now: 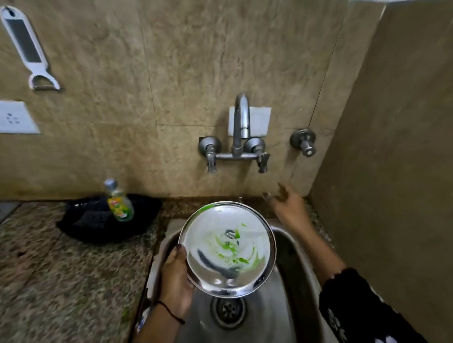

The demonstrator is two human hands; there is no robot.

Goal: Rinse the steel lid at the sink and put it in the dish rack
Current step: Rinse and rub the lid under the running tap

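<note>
Here the left hand (176, 281) grips the steel lid (227, 249) by its left rim, holding it over the sink (295, 261) with green-streaked suds facing up. The right hand (285, 202) is empty, fingers loose, reaching toward the tap's right handle (263, 162); no water seems to be running. To rinse well, open the tap gently, then tilt the lid under the spout (242, 114) so the soap runs off into the drain (228, 310).

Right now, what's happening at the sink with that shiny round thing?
A person is about to rinse a steel lid smeared with green soap. The left hand holds its edge over the sink. The right hand is empty and reaches up toward the tap. No water can be seen running.
</note>
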